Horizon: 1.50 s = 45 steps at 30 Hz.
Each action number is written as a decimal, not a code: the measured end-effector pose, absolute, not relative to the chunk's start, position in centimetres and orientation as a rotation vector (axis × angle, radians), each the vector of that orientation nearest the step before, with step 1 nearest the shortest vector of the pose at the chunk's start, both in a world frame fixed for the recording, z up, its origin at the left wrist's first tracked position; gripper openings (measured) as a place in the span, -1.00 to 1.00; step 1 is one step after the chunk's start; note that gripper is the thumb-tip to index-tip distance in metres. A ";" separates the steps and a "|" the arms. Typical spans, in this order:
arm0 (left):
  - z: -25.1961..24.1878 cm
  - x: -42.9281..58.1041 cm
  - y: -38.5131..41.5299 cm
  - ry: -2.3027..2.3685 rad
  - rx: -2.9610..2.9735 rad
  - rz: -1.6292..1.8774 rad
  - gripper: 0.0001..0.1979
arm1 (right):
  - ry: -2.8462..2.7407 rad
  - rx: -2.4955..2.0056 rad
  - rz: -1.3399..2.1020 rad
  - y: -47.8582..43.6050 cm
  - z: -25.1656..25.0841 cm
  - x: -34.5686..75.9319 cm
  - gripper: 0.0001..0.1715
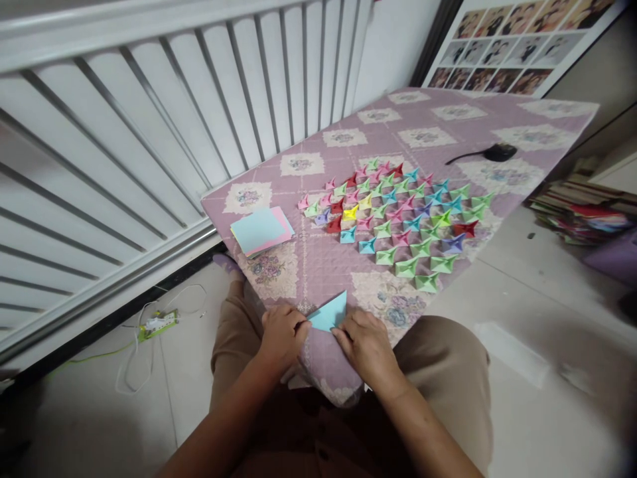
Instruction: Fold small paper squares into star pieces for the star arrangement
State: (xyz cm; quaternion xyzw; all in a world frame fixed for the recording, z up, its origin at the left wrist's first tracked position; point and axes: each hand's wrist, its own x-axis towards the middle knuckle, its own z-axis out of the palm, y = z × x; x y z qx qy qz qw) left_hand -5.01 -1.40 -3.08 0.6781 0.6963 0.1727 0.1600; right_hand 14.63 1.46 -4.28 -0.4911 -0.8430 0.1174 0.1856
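A light blue sheet of paper (330,313), folded to a triangular shape, lies at the near corner of the table between my hands. My left hand (285,332) pinches its left corner, with the fingers curled together. On its right lower edge, my right hand (365,342) grips the paper between thumb and bent fingers. One point of the paper sticks up and away from me. Beyond it stand rows of small folded paper pieces (383,229) in green, blue, pink, red, yellow and purple. Left of these lies a stack of coloured paper sheets (261,231), light blue on top.
A purple flowered cloth (318,265) covers the table. A black object with a thin tail (500,153) lies at the far right. White radiator bars (219,93) run along the left side. A power strip with cables (158,324) is on the floor; stacked papers (582,206) stand at right.
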 end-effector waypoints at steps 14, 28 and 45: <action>-1.5 -4.8 0.3 2.051 1.856 0.169 -0.76 | -2.345 -1.523 0.205 1.5 -3.8 13.7 -0.72; -1.1 -5.0 1.2 2.020 1.915 0.130 -0.72 | -2.351 -1.610 0.240 2.1 -3.7 13.3 -0.70; -1.2 -5.0 1.3 2.034 1.941 0.037 -0.72 | -2.384 -1.679 0.255 2.2 -3.3 13.1 -0.70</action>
